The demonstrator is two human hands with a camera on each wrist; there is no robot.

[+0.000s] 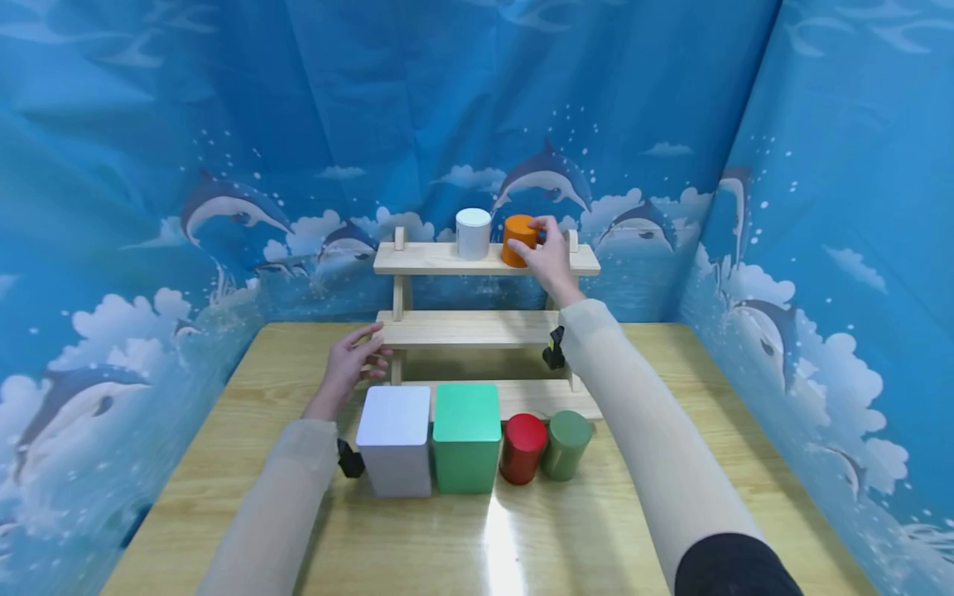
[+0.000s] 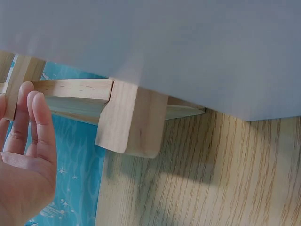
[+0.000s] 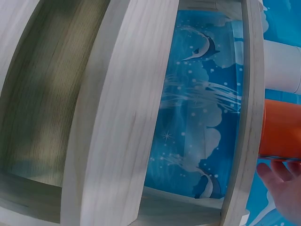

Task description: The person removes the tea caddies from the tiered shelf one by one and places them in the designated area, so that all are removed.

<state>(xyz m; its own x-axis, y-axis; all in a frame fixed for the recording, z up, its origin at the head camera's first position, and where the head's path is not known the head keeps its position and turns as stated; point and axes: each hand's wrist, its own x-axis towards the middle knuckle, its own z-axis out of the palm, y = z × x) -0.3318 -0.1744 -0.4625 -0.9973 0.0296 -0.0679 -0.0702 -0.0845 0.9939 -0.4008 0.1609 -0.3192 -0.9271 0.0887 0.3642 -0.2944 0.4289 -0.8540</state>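
Note:
On the top board of a three-tier wooden stand (image 1: 488, 329), my right hand (image 1: 550, 261) holds an orange cylinder (image 1: 517, 240), thumb at its front and fingers at its right side. In the right wrist view the fingertips (image 3: 264, 173) lie right against the base end of the orange cylinder (image 3: 282, 129). A white cylinder (image 1: 473, 234) stands just left of it. My left hand (image 1: 350, 364) is at the left end of the middle board, fingers extended and fingertips (image 2: 40, 101) right at the wood.
In front of the stand, a white block (image 1: 395, 447), a green block (image 1: 467, 443), a red cylinder (image 1: 523, 451) and a dark green cylinder (image 1: 567, 447) stand in a row on the wooden table (image 1: 417, 546). Blue dolphin-print curtains (image 1: 477, 108) enclose the back and sides.

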